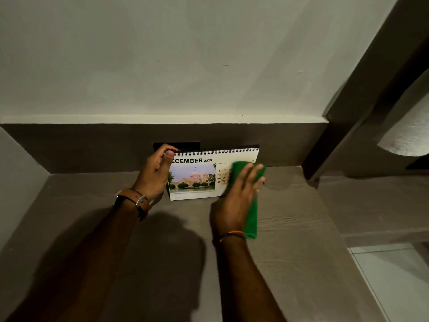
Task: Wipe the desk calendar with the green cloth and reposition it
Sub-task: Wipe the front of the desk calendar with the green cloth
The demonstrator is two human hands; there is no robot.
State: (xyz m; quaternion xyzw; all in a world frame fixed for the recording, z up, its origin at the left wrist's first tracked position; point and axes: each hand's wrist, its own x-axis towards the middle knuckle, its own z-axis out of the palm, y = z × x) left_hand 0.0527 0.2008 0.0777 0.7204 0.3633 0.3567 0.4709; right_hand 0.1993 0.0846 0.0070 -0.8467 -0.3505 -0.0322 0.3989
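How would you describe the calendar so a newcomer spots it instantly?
On the grey wood-grain desk, against the dark back panel, stands a white spiral-bound desk calendar. The left hand grips its top corner; the right hand presses a green cloth on it. Only it reads "DECEMBER 2026" above a building photo.

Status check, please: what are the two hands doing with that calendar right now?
Left hand grips calendar top corner. Right hand presses green cloth flat on date grid. Nothing in the way.
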